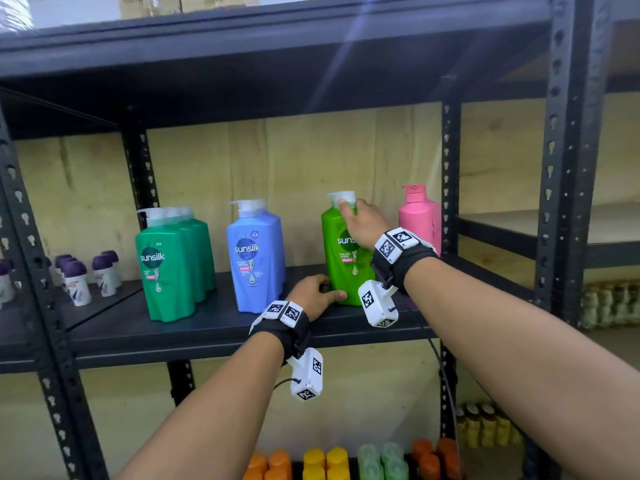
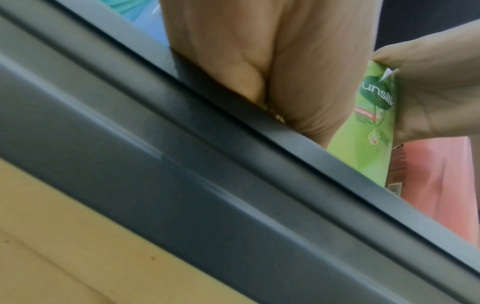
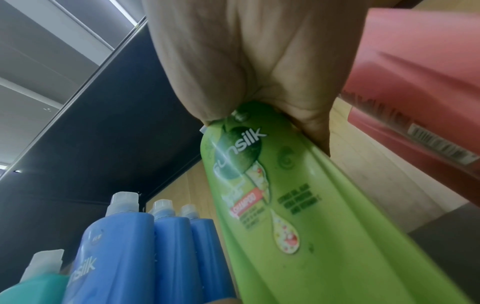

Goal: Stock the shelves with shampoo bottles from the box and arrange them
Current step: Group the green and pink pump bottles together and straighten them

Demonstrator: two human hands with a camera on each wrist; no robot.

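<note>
A light green Sunsilk bottle (image 1: 341,268) (image 2: 363,152) (image 3: 298,226) stands on the dark metal shelf (image 1: 207,327), between the blue bottles and the pink one. My right hand (image 1: 363,225) (image 3: 246,51) grips its neck from above, thumb against the white pump. My left hand (image 1: 313,292) (image 2: 259,51) holds its base, thumb across the lower front edge. To the left stand a row of blue Sunsilk bottles (image 1: 256,258) (image 3: 130,246) and a row of dark green ones (image 1: 173,268). A pink bottle (image 1: 419,220) (image 3: 415,72) stands close on the right.
A black upright (image 1: 450,168) rises just behind the pink bottle. The shelf above (image 1: 242,81) hangs low over the pumps. Small purple-capped white bottles (image 1: 76,282) fill the left bay. Orange, yellow and pale green bottles (image 1: 329,462) sit on the shelf below.
</note>
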